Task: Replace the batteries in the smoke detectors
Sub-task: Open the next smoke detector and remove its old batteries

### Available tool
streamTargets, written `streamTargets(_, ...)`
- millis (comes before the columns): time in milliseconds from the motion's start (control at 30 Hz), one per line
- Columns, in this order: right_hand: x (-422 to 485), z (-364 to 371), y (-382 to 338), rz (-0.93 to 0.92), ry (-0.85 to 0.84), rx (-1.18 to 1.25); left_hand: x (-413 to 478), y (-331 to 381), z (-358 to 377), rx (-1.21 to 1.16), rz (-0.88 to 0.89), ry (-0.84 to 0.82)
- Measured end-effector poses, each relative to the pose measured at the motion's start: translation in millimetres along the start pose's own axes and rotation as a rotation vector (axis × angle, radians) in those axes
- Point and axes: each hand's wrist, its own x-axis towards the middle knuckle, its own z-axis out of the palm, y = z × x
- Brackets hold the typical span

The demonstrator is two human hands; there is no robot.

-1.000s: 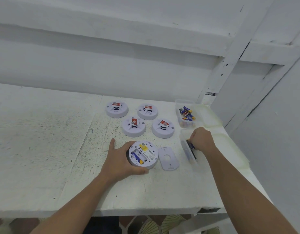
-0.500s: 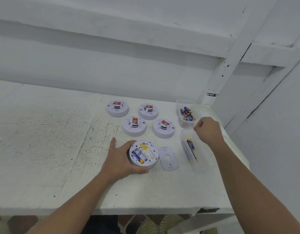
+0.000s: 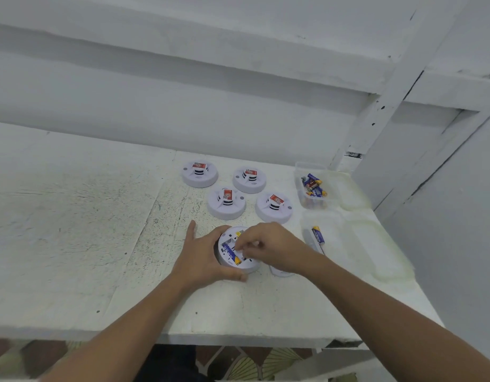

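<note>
Hands met at open detector (image 3: 232,264), lying back-up near front edge of surface (image 3: 100,244). Left hand (image 3: 202,257) grip wrapped round its rim, steadying it. Right hand (image 3: 271,248) fingertips bunched over battery bay, above blue battery (image 3: 229,252) seated there; whether they pinched anything, cannot tell. Cover plate (image 3: 282,272) just beside, mostly hidden under right wrist. Toward right edge: clear tub (image 3: 334,232) with one battery, then farther tub (image 3: 300,186) of mixed batteries. Four closed detectors (image 3: 226,212) nearer back edge. Likely risks: battery popping loose and rolling off the front edge; old and new cells mixed between tubs.
</note>
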Motion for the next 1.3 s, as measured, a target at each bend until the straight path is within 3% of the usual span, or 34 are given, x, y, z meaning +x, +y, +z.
streamTargets(167, 14, 8, 1, -0.269, -0.095, -0.445, 0, 0, -1, -0.012, 0.012, 0.001)
streamTargets(500, 23, 8, -2, -0.4, -0.218, -0.82, 3, -5, 2, 0.016, 0.012, 0.006)
streamTargets(733, 14, 3, -7, -0.428, -0.088, -0.54, 4, -3, 1, 0.041, -0.002, -0.021)
streamTargets(900, 3, 4, -7, -0.141, -0.004, -0.325, 4, -3, 1, 0.02, 0.0, -0.009)
streamTargets(1300, 17, 5, -39, 0.176, -0.002, -0.069, 1, 1, 0, -0.037, -0.01, 0.012)
